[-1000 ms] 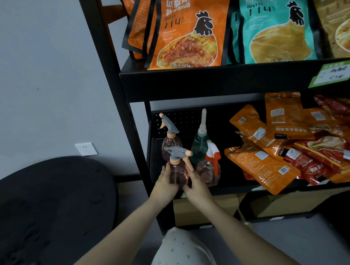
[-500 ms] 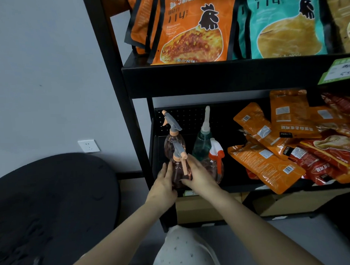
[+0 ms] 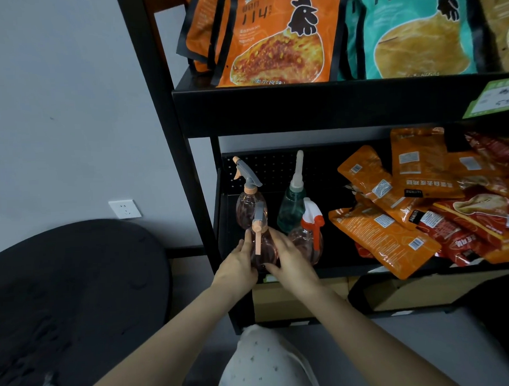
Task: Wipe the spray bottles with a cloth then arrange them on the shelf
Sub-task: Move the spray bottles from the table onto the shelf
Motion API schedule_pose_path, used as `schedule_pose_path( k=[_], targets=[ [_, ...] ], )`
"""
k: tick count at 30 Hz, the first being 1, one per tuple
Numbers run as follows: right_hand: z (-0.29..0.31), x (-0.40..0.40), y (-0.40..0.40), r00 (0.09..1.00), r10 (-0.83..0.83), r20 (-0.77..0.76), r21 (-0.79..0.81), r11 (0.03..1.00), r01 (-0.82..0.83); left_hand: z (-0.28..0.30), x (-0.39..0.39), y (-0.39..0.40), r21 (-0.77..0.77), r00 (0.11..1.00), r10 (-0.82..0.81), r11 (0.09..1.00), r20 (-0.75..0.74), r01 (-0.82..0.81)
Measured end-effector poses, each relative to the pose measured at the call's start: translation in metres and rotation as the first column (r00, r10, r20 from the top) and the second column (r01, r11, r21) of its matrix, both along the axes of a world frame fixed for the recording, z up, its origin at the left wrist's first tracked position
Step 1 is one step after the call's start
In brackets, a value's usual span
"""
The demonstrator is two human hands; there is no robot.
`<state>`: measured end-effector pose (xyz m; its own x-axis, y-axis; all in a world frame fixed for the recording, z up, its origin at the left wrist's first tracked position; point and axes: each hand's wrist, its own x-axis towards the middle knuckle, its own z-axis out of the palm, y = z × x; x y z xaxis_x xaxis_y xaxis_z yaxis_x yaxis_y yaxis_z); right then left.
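Observation:
A pink spray bottle with a grey head and orange trigger (image 3: 262,249) stands at the front left of the black shelf (image 3: 345,272). My left hand (image 3: 238,265) grips its left side and my right hand (image 3: 289,261) grips its right side. The trigger points toward me. Behind it stands a second pink bottle with a grey head (image 3: 249,201). A green bottle with a white nozzle (image 3: 292,208) is at the back, and a clear bottle with a red and white head (image 3: 308,237) is in front of it. No cloth is in view.
Orange and red snack packets (image 3: 384,234) fill the right of the same shelf. Large orange (image 3: 274,39) and teal bags (image 3: 415,34) stand on the shelf above. A dark round cushion (image 3: 72,300) lies at the left, and a cardboard box (image 3: 283,301) sits below the shelf.
The held bottle's spray head has turned from pointing right to pointing toward me. Both hands stay on the bottle at the shelf front.

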<state>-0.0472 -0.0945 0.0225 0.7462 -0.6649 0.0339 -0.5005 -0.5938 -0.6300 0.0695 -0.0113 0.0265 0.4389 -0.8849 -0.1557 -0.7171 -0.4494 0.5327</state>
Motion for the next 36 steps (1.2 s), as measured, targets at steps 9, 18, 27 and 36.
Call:
schedule_pose_path(
  k=[9, 18, 27, 36],
  targets=[
    [0.008, 0.006, -0.003, 0.999, 0.015, -0.032, 0.052, 0.999, -0.014, 0.007, -0.010, -0.002, 0.067, 0.998, 0.039, 0.997, 0.041, -0.041],
    [0.022, 0.002, -0.002, 0.999, 0.005, -0.049, 0.043, 0.999, -0.003, 0.035, -0.004, 0.006, -0.017, 0.994, 0.083, 0.996, -0.067, -0.084],
    [0.033, -0.023, 0.008, 0.996, 0.088, 0.006, -0.018, 0.996, -0.087, 0.116, 0.012, -0.033, -0.229, 0.988, 0.086, 0.972, 0.131, -0.054],
    [0.038, -0.037, 0.002, 0.973, 0.161, -0.168, -0.138, 0.973, -0.185, 0.125, 0.052, -0.111, 0.274, 0.788, -0.185, 0.961, 0.587, 0.021]
  ],
)
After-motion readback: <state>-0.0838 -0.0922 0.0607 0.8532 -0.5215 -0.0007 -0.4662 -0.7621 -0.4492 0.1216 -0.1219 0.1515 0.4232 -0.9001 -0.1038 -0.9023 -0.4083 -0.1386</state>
